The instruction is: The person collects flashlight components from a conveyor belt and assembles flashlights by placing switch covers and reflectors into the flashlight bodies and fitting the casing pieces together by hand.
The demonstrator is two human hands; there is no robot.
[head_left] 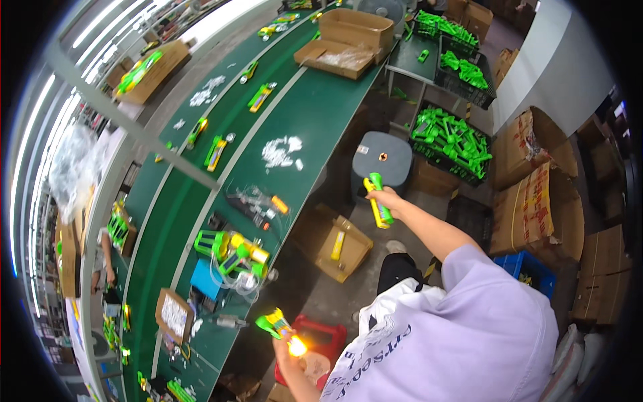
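L grip point(282, 347) clasps lit torch point(277, 324); R grip point(388, 197) clasps grn/yel torch point(377, 209), ends jutting.

Right forearm point(432, 226) reaches forward and a bit left from the sleeve, right hand point(388, 199) gripping. Left forearm point(299, 383) enters at lower edge, pointing up-frame; left hand point(283, 344) also curled in a grip. Hands well apart.

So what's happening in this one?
The person's left hand holds a green-and-yellow light, glowing brightly at its lower end, while the right hand grips a similar green-and-yellow piece. Both are held beside a long green work line, where more such pieces lie. Heaped green parts sit at the upper right.
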